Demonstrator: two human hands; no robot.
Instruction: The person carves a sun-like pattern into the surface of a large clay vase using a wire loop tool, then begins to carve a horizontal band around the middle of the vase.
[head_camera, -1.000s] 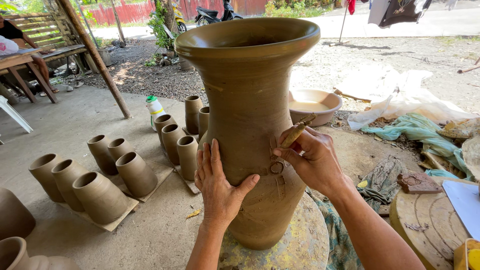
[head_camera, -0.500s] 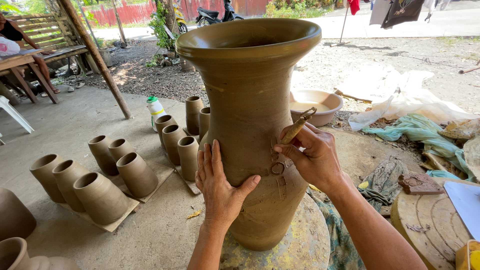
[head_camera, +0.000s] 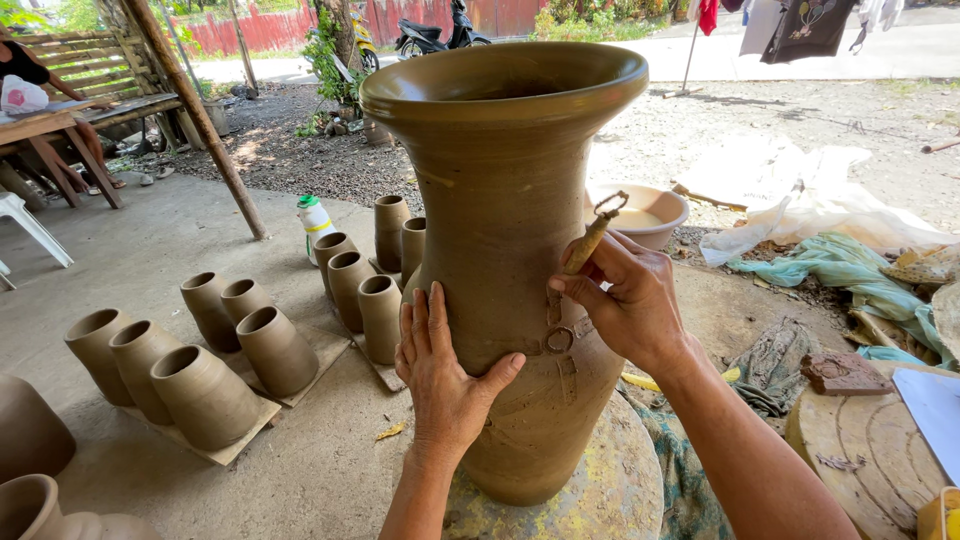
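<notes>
A tall unfired clay vase with a flared rim stands on a round stone-like turntable. My left hand lies flat against the vase's left side, fingers up, thumb spread across the front. My right hand pinches a small wooden-handled loop tool against the vase's right front, where a carved ring-and-line pattern shows in the wet clay.
Several small clay cups sit on boards on the concrete floor at left. A basin of slip is behind the vase. Cloths, a wooden wheel and a clay stamp lie right. A person sits far left at a bench.
My right hand has shifted slightly on the carving, tilting the tool. The left hand stays pressed on the vase.
</notes>
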